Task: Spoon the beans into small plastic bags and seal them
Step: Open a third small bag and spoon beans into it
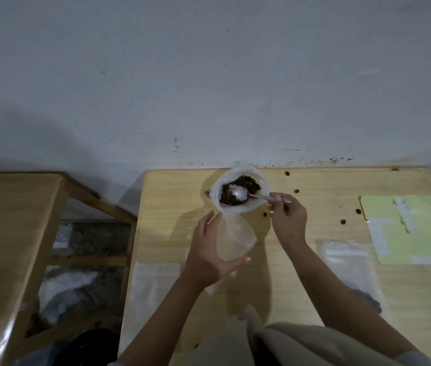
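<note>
Scooping step, by the look of it. Right hand [287, 216] pinching the spoon [251, 194] by its handle, bowl resting in the beans [238, 192] inside the open supply bag [238, 190] at the bench's [301, 273] far edge. Left hand [210, 253] cupped around an empty small plastic bag [235, 237], just on the near side of the supply bag, long axis running toward it, mouth end probably nearest the beans. Short carry, then.

The setting appeared domestic and plain: a light wooden table [314, 273] stood against a scuffed, stained white wall [209, 88], with a second wooden table [11, 220] beside it.
</note>
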{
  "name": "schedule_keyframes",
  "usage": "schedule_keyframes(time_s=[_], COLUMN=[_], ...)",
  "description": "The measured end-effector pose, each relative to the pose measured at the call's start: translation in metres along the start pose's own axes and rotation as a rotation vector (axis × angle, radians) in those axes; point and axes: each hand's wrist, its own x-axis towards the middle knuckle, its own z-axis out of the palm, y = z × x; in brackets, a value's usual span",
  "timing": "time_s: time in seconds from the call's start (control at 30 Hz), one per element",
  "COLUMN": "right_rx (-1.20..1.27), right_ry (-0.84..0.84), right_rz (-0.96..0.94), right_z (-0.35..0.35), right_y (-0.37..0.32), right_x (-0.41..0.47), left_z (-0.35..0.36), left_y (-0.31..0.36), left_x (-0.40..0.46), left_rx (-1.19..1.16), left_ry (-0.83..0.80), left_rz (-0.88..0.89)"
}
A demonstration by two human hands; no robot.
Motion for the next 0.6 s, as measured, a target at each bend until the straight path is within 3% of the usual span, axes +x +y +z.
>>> schedule_keyframes(time_s=[0.07,0.2,0.33,0.6], right_rx=[0.013,0.124,0.261,0.376], right_ry=[-0.029,-0.020,0.029,0.053], right_rz=[0.022,0.180,0.311,0.324], right_z=[0.005,0.013,0.012,-0.006], right_y=[0.004,0.002,-0.001,-0.014], right_x=[-0.001,-0.001,0.003,0.005], left_z=[0.005,0.012,0.011,0.001], left_y=[0.001,0.001,0.001,-0.001], left_x=[0.010,0.020,0.019,0.010], left_rx=[-0.019,-0.023,-0.028,0.080], left_ry=[-0.081,-0.087,-0.050,0.092], left_rz=[-0.059,-0.071,-0.055,-0.014])
